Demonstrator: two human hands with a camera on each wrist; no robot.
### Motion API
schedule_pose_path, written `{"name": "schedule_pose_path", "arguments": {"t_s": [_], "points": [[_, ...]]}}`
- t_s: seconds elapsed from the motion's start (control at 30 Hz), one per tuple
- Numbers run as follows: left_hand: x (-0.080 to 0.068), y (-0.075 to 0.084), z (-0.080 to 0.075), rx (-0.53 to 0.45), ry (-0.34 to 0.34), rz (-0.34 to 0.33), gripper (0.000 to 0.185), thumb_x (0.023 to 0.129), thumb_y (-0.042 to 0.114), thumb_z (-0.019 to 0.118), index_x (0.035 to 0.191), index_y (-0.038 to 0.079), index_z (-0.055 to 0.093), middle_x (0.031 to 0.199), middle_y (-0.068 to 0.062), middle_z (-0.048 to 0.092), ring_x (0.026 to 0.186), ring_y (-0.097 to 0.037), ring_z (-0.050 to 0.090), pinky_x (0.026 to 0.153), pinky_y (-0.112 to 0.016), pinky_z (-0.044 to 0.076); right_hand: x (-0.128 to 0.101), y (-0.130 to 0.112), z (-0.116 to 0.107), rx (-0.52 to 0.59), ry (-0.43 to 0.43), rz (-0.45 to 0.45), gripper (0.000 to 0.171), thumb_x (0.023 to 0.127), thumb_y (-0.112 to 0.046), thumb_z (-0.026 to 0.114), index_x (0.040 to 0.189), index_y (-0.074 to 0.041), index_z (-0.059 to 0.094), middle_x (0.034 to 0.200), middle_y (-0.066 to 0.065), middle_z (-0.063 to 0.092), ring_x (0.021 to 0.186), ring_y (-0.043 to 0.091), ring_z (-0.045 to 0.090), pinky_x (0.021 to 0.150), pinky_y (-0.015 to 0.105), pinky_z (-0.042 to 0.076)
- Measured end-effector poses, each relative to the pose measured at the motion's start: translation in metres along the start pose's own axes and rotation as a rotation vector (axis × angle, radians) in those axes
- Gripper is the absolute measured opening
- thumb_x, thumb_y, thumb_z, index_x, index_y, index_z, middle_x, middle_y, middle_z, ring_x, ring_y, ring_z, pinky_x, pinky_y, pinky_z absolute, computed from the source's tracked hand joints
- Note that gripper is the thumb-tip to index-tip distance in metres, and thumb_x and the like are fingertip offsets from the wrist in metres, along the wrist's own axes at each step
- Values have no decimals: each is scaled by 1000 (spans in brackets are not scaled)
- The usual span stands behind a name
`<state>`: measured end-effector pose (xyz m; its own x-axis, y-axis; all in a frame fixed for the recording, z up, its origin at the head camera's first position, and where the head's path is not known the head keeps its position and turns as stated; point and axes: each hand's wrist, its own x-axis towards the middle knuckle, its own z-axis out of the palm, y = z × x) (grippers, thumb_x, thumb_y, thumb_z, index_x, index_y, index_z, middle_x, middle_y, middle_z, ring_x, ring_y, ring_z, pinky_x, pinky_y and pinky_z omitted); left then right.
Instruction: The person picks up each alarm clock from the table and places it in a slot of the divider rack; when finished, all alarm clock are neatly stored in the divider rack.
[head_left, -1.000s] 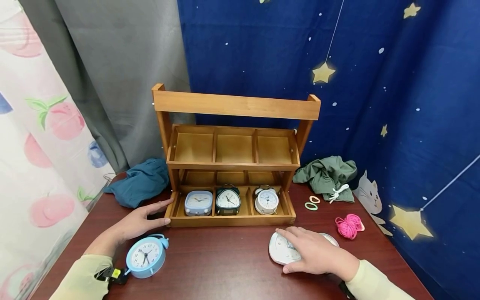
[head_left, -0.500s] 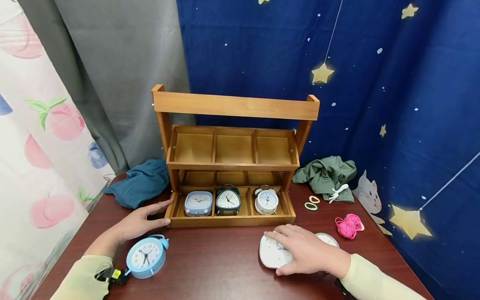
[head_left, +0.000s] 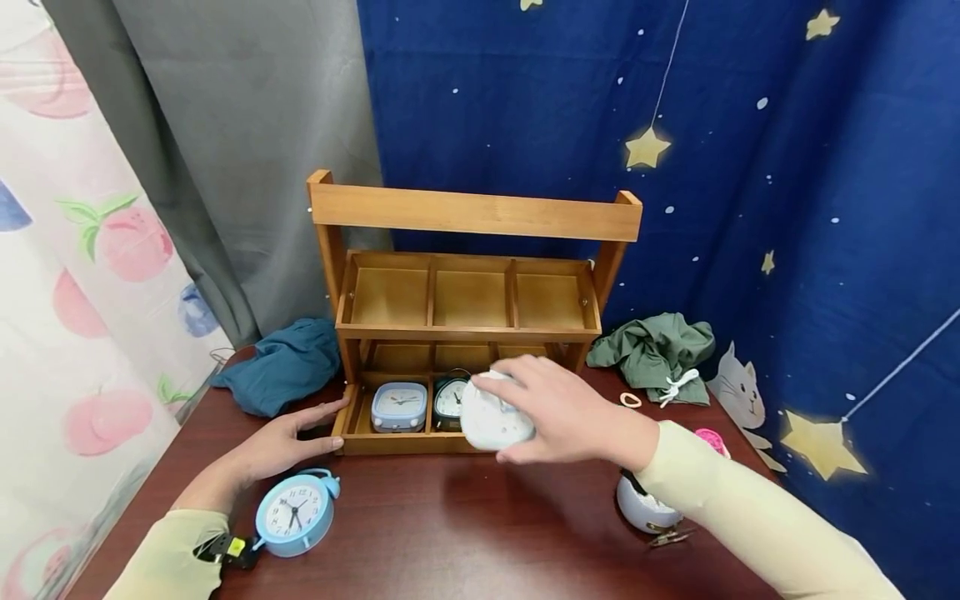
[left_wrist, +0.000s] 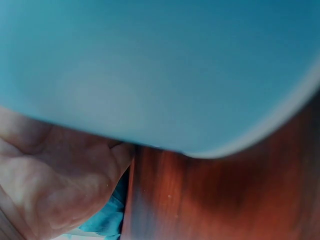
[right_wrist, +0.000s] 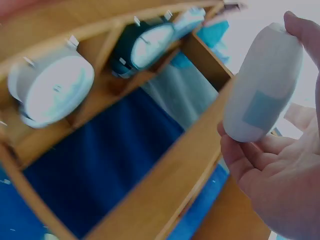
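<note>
My right hand (head_left: pixel 558 412) pinches a white rounded alarm clock (head_left: pixel 491 421) between thumb and fingers, raised in front of the wooden shelf's lower tray (head_left: pixel 408 445). In the right wrist view this clock's pale side shows. A light blue square clock (head_left: pixel 399 406) stands in the tray's left compartment, and a dark green clock (head_left: pixel 448 400) in the middle one. The white clock (right_wrist: pixel 57 90) in the right compartment is hidden from the head view. Fingers extended, my left hand (head_left: pixel 273 446) touches the tray's left end. Near that wrist is a round blue alarm clock (head_left: pixel 294 512).
Another clock (head_left: pixel 647 510) lies under my right forearm, partly hidden. The upper tray (head_left: pixel 468 332) holds nothing. A teal cloth (head_left: pixel 288 367) lies left of the shelf. To its right are a green cloth (head_left: pixel 656 354), a hair tie (head_left: pixel 630 400) and pink yarn (head_left: pixel 708 437).
My right hand has lifted the white rounded clock off the table and carried it left and forward to the tray. The left hand has stayed at the tray's end.
</note>
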<state>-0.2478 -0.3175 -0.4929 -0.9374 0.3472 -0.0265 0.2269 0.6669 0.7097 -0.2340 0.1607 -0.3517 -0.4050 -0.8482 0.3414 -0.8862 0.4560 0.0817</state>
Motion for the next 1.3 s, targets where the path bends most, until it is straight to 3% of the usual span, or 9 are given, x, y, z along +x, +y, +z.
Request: {"name": "schedule_pose_path", "arguments": {"t_s": [0.27, 0.63, 0.83, 1.07, 1.3], "points": [[-1, -1, -1, 1, 9, -12, 82, 104, 57, 76, 172, 21, 46, 170, -20, 49, 157, -50, 41, 119, -77, 38, 70, 9, -12, -21, 68, 4, 97, 86, -61, 92, 165, -18, 54, 154, 12, 58, 132, 30, 57, 105, 49, 52], [0, 1, 1, -10, 0, -4, 82, 104, 56, 76, 172, 22, 46, 170, -19, 49, 158, -50, 40, 119, -78, 36, 138, 29, -16, -99, 178, -4, 98, 89, -64, 87, 168, -19, 50, 154, 15, 56, 131, 33, 57, 106, 49, 51], [0, -2, 1, -8, 3, -9, 82, 104, 56, 76, 172, 22, 46, 171, -18, 49, 159, -50, 40, 119, -78, 37, 168, 37, -17, -149, 114, 24, 101, 90, -69, 84, 170, -20, 47, 158, 17, 55, 135, 36, 57, 111, 51, 52], [-1, -3, 2, -27, -1, -5, 82, 104, 55, 76, 173, 21, 45, 172, -19, 47, 159, -49, 40, 119, -77, 37, 194, 41, -10, -169, 18, 76, 104, 92, -75, 78, 174, -26, 39, 166, 13, 48, 146, 36, 50, 127, 51, 39], [-1, -1, 0, -19, -1, -8, 82, 105, 55, 75, 173, 21, 45, 172, -19, 46, 159, -50, 39, 119, -78, 37, 211, 42, -1, -149, -68, 71, 106, 92, -74, 80, 176, -26, 37, 168, 14, 44, 149, 36, 46, 131, 49, 35]]}}
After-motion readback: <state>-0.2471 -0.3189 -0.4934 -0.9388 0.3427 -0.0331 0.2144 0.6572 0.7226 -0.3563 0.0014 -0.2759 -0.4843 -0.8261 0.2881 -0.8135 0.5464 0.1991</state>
